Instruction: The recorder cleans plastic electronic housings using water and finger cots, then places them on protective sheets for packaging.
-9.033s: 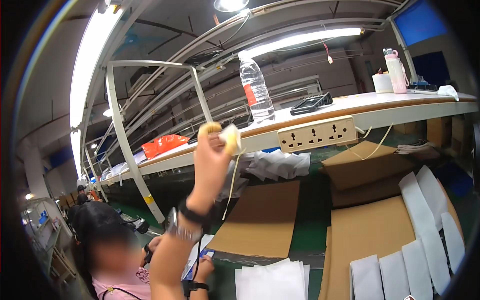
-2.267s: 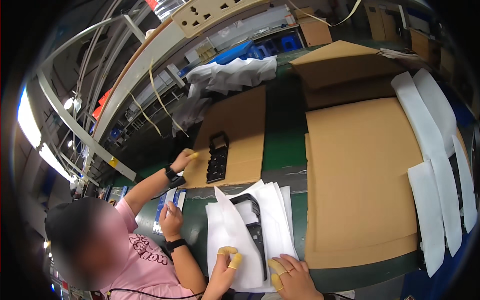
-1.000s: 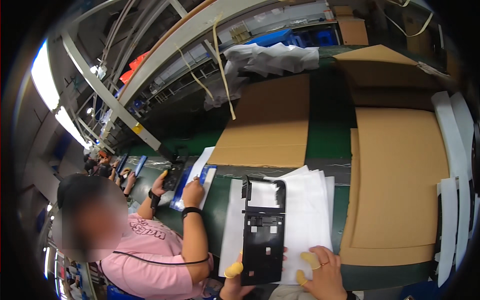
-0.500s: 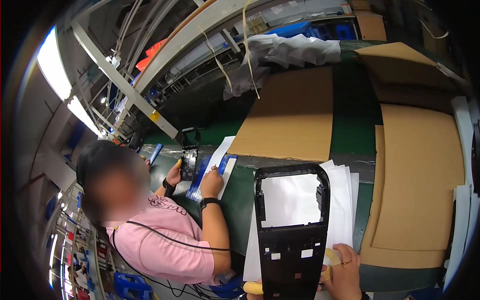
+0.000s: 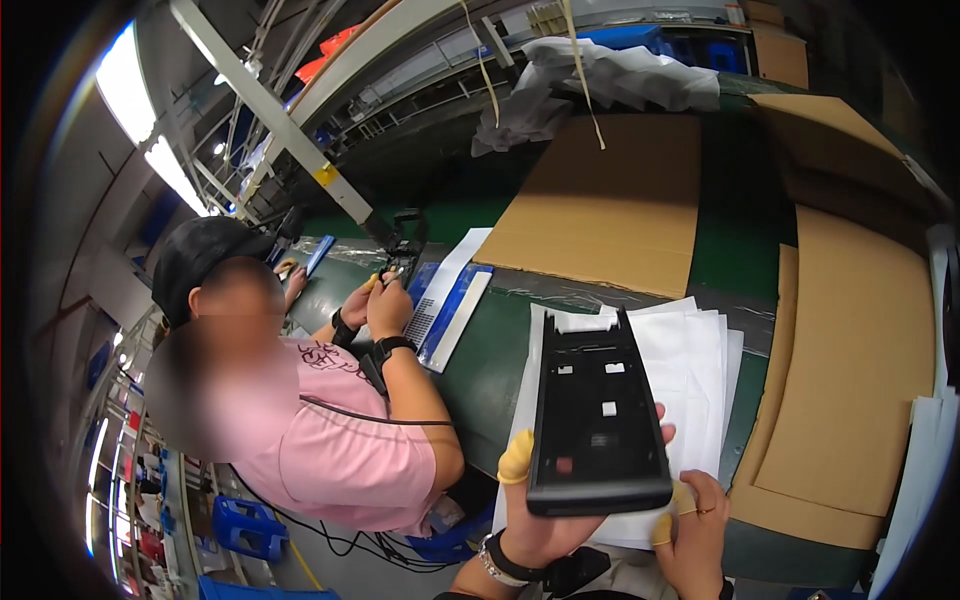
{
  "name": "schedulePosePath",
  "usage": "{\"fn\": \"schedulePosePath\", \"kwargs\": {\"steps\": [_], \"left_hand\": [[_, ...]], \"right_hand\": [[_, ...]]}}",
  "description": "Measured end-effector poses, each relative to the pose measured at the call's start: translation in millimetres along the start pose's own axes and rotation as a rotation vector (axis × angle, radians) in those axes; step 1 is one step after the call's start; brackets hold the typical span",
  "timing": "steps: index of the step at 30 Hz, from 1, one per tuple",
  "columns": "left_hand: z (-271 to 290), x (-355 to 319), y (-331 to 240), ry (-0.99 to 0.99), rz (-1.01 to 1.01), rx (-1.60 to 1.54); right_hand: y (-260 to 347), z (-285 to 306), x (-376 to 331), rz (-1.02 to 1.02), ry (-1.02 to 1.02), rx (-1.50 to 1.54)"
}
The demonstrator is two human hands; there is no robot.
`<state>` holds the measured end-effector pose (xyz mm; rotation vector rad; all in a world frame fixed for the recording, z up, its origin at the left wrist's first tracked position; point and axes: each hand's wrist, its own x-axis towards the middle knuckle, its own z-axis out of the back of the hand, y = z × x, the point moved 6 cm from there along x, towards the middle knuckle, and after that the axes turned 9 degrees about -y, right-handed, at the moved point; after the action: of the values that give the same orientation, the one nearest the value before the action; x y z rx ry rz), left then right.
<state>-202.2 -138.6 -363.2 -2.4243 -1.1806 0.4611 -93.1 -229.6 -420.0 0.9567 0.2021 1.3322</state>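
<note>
Laid out along a green-topped bench (image 5: 480,400)
Bears a loose stack of thin white rectangular sheets (image 5: 690,365) at the near edge; farther back, a flat brown cardboard sheet (image 5: 610,220); to the right, layered brown cardboard panels (image 5: 855,360); toward the far end, a crumpled heap of pale sheeting (image 5: 625,85); on the left, a blue-and-white rectangular piece (image 5: 458,316).

Glaring tube light (image 5: 127,82), bent edges
</note>
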Motion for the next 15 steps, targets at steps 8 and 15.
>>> {"fn": "schedulePosePath", "kwargs": {"steps": [8,15], "left_hand": [[-2.2,12.0,-7.1,-0.023,-0.023,-0.106],[-2.9,14.3,-11.0,-0.183,-0.09,-0.091]], "right_hand": [[-14.2,-9.1,-8.1,-0.056,0.011,-0.016],[-0.9,1.2,-2.6,0.007,-0.023,-0.028]]}}
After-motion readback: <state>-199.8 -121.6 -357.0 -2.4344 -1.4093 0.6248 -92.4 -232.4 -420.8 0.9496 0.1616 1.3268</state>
